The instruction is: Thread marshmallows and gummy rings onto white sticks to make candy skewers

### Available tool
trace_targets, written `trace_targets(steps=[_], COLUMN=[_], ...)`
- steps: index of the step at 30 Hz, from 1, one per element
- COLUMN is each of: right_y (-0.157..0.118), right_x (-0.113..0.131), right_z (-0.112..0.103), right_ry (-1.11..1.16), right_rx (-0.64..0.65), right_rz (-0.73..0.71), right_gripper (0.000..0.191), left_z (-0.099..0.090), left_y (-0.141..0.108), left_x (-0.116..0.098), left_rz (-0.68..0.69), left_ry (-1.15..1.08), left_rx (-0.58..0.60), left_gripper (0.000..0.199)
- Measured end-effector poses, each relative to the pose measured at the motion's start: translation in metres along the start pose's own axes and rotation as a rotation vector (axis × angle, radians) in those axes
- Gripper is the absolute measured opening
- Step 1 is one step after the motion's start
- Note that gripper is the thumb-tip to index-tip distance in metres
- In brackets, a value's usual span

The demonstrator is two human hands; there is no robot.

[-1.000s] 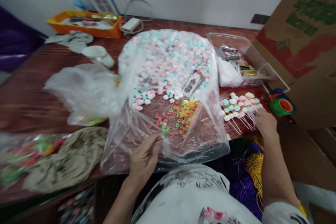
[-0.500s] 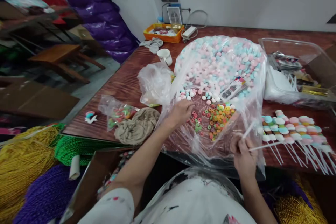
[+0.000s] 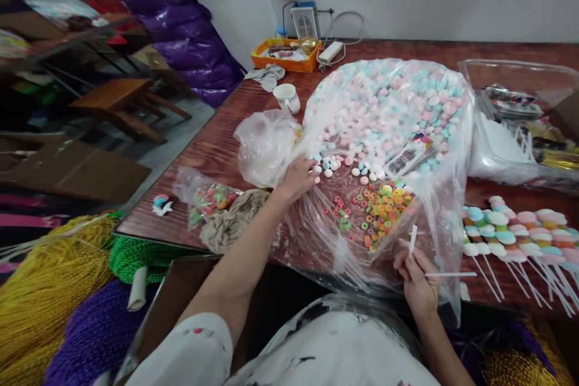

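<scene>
My left hand (image 3: pixel 297 180) lies on clear plastic at the edge of a small group of pink, white and blue marshmallows (image 3: pixel 333 165). Its fingers are stretched forward and slightly apart, with the tips at the nearest marshmallows. Low at the table's front edge, my right hand (image 3: pixel 420 278) is closed on white sticks. One stick (image 3: pixel 413 239) points up between thumb and finger; another stick (image 3: pixel 455 274) juts out to the right. Between the hands lies a pile of colourful ring-shaped candies (image 3: pixel 384 208). A large clear bag (image 3: pixel 465 151) full of marshmallows spreads behind them.
Finished-looking marshmallow skewers (image 3: pixel 520 232) lie at the right. Behind them stands a clear plastic bin (image 3: pixel 502 172) with sticks and packets. A printed packet (image 3: pixel 409 155) rests on the bag. A cup (image 3: pixel 286 98), an orange tray (image 3: pixel 289 64) and a crumpled cloth (image 3: pixel 235 223) are on the left.
My left hand has moved left and slightly back, from near the ring candies to the marshmallows' left edge. The right hand's sticks have turned: one stands more upright, the other lies nearly level.
</scene>
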State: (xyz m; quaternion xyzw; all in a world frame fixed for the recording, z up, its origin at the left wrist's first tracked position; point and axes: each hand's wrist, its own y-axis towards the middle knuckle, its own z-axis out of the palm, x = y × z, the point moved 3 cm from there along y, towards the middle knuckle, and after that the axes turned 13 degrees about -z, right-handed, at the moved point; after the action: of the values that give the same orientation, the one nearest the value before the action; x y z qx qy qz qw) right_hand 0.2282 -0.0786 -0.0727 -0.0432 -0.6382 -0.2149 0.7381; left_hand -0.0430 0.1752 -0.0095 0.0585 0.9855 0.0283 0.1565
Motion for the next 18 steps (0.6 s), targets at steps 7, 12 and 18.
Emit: trace_targets(steps=[7,12,18], right_y=[-0.004,-0.003,0.002], right_x=[-0.003,0.006,0.010], right_z=[0.004,0.008,0.016], right_ry=[0.018,0.056,0.035], right_rx=[-0.001,-0.066,0.012], right_rz=[0.001,-0.029,-0.043], right_gripper=[0.016,0.011,0.014], left_z=[0.006,0.011,0.013], left_y=[-0.001,-0.002,0.009], left_x=[-0.005,-0.012,-0.015], left_rz=[0.000,0.050,0.078], left_ry=[-0.054,0.005,-0.085], left_rx=[-0.074,-0.133,-0.121], left_gripper=[0.016,0.028,0.022])
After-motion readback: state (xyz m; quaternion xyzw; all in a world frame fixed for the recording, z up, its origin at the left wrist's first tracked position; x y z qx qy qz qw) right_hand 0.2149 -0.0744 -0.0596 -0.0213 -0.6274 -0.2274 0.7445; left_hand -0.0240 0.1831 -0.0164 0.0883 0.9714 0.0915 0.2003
